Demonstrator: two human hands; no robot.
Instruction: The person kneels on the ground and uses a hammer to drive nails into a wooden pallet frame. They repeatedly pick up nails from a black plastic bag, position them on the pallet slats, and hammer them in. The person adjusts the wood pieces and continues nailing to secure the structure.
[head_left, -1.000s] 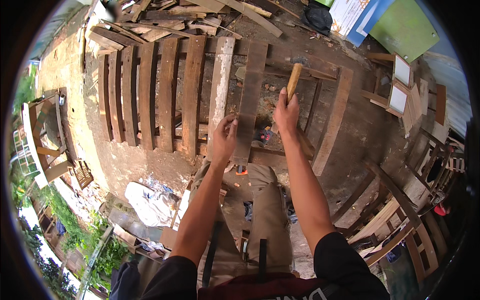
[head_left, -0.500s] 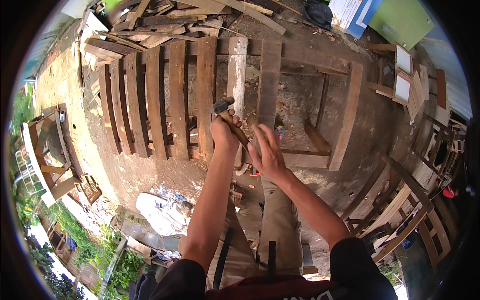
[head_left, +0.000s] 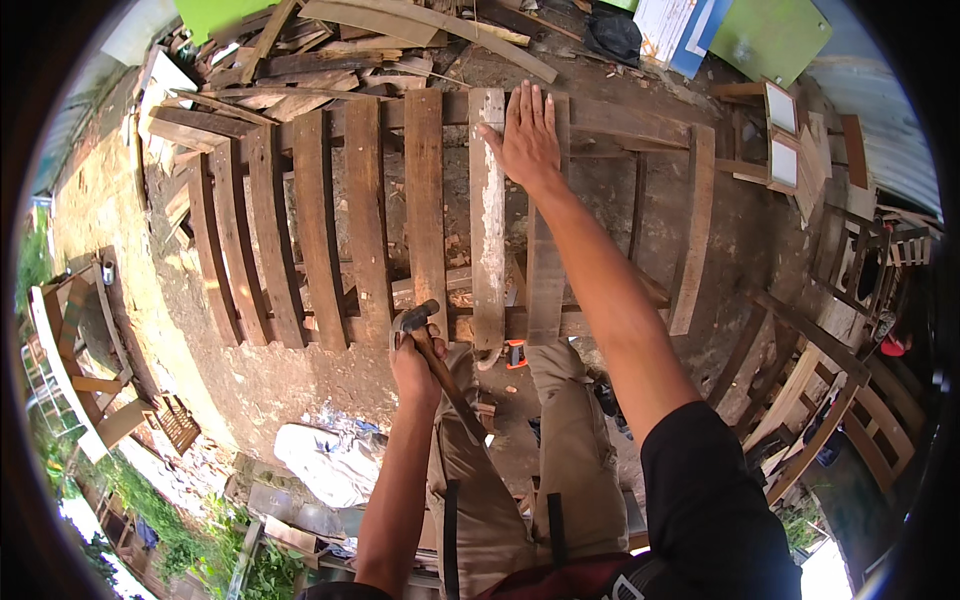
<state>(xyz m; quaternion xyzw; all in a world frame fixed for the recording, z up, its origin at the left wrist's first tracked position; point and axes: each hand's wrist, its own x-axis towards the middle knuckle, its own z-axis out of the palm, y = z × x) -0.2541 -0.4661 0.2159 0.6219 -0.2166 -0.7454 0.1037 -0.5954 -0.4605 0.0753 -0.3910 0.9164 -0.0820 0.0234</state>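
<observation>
Brown timber frame [head_left: 318, 230] just ahead of the trousers [head_left: 575, 450], slatted crosswise over a far rail [head_left: 625, 118] and a near rail [head_left: 577, 320]. 6 brown slats [head_left: 425, 200] to the left, gaps between, then 1 white-flaked slat [head_left: 488, 230], then 1 dark board [head_left: 547, 260] right beside. Wide gap from dark board to end board [head_left: 693, 230], far bigger than the rest.

Hammer [head_left: 450, 385] at the near rail, in left hand [head_left: 413, 372]. Fingers wrapped tight around handle, choked up just under the head; looks like a carrying hold, short and easy to control, not for a full swing. Head pointing away from the body, tail of the handle slanting back over the trousers, so clear of the slat faces. Can't tell about anything else tucked in that fist.

Right hand [head_left: 528, 140] spread flat, palm down, fingers straight toward the far edge, nothing gripped. Lying across the far end of the dark board, thumb spread onto the white-flaked slat. Spanning 2 pieces at once, probably to steady spacing and keep the ends lined up at the far rail. Can't judge pressure from this angle.

Scrap wood [head_left: 310, 78] heaped beyond the far rail, off the frame. White sack [head_left: 325, 465] on the ground, well apart from the hammer.
</observation>
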